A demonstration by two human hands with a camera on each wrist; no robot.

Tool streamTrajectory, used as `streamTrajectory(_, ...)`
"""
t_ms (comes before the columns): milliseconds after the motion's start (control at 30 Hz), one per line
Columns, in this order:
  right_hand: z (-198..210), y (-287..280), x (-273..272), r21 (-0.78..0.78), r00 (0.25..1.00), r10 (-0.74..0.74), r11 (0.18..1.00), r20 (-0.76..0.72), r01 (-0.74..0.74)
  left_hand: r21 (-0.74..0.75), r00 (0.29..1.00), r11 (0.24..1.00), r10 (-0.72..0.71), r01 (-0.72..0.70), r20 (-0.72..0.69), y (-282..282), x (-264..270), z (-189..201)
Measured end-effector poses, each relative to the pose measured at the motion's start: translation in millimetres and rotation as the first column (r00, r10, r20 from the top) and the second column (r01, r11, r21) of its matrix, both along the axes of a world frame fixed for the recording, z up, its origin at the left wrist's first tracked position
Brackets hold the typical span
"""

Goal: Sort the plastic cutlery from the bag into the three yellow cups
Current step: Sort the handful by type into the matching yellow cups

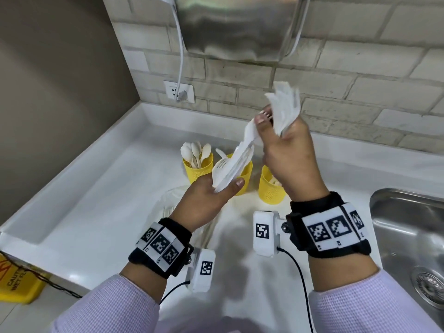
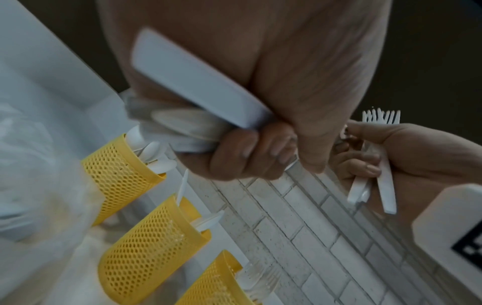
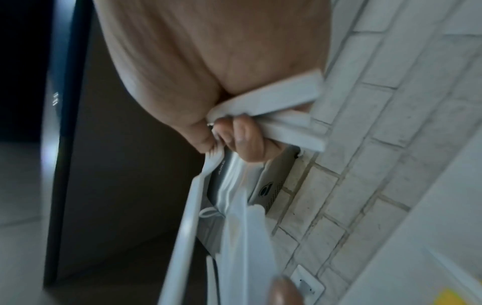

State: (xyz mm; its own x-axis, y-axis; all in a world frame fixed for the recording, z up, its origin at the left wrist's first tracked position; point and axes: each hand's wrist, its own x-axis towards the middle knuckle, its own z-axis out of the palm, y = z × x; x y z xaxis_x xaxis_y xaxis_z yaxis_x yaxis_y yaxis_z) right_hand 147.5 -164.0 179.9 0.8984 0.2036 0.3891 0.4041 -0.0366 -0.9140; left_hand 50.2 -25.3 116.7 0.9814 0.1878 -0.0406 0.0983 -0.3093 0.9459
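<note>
Left hand (image 1: 206, 195) grips mixed cutlery (image 1: 230, 167) | right hand (image 1: 290, 155) grips forks (image 1: 286, 109) | advise: pull one piece free, matching cups (image 1: 271, 188).

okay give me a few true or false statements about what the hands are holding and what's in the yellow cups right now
1. The left hand holds a bunch of white cutlery. True.
2. The right hand is empty. False: it has a grip on several forks, their tines sticking out above the fist.
3. The left cup holds spoons. True.
4. All three cups lie tipped over on the counter. False: they stand upright in a row.
5. The sink is to the left of the cups. False: it is at the right edge of the counter.
6. The middle cup already has cutlery in it. True.
</note>
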Motion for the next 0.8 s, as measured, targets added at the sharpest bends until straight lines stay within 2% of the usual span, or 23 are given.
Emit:
streamTrajectory(100,7,-7,6,0.294,0.961,0.031,0.954,-0.276,0.053,0.025,1.0,1.0,-0.004,0.004,0.01,0,-1,1)
streamTrajectory(167,9,-12,10,0.472,0.894,0.109,0.873,-0.435,0.124,0.022,1.0,1.0,0.016,-0.016,-0.008,1,-1,-1)
streamTrajectory(233,9,-18,13,0.617,0.815,0.237,0.766,-0.529,0.178,-0.005,0.998,0.999,0.042,-0.042,-0.04,4,0,-5)
streamTrajectory(300,6,-21,14,0.699,0.748,0.33,0.673,-0.575,0.241,-0.072,0.996,0.995,0.064,-0.069,-0.06,6,1,-7)
streamTrajectory(400,-5,-22,17,0.682,0.695,0.306,0.638,-0.651,0.358,-0.234,0.995,0.968,0.071,-0.085,-0.065,5,2,-5)
streamTrajectory(500,-17,-18,17,0.657,0.72,0.245,0.658,-0.649,0.369,-0.325,0.996,0.943,0.047,-0.068,-0.072,3,1,-1)
streamTrajectory(633,-22,-7,10,0.63,0.791,0.147,0.696,-0.594,0.343,-0.395,0.998,0.917,0.03,-0.048,-0.052,2,3,-1)
streamTrajectory(733,-22,5,4,0.658,0.83,0.155,0.693,-0.536,0.295,-0.402,0.998,0.914,0.044,-0.055,-0.037,3,5,-3)
streamTrajectory(800,-23,12,-1,0.651,0.862,0.148,0.72,-0.484,0.241,-0.412,0.998,0.909,0.05,-0.061,-0.038,3,5,-2)
